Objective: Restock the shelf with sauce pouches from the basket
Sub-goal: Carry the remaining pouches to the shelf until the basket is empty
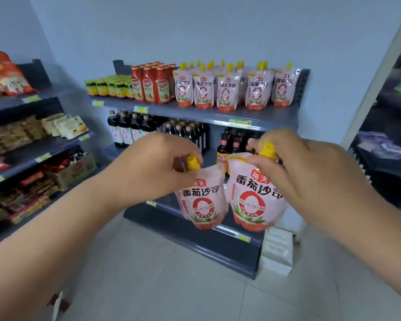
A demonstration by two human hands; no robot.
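- Head cam puts both your hands out front, well short of the shelving, so you're mid-carry and nothing's placed yet.
- Your left hand point(158, 163) is pinched shut around the yellow cap of a soft pink tomato-sauce pouch with a red ring on the label point(202, 205). It hangs below your fingers, tilted a bit.
- Your right hand point(294, 167) is closed on the neck of a second, matching pink pouch point(252, 200), just beside the first and maybe touching it.
- Holding by the caps is fine, but the bags will probably swing, so I'd lift slowly and land each one bottom-first.
- Farther off, the grey metal top shelf point(195, 113) already has a standing row of the same yellow-capped pink pouches point(229, 89), right of the red ketchup bottles point(152, 85).
- Best bet looks like the gap between front pouches, or the front edge. Keep labels facing out.
- Basket's out of view.
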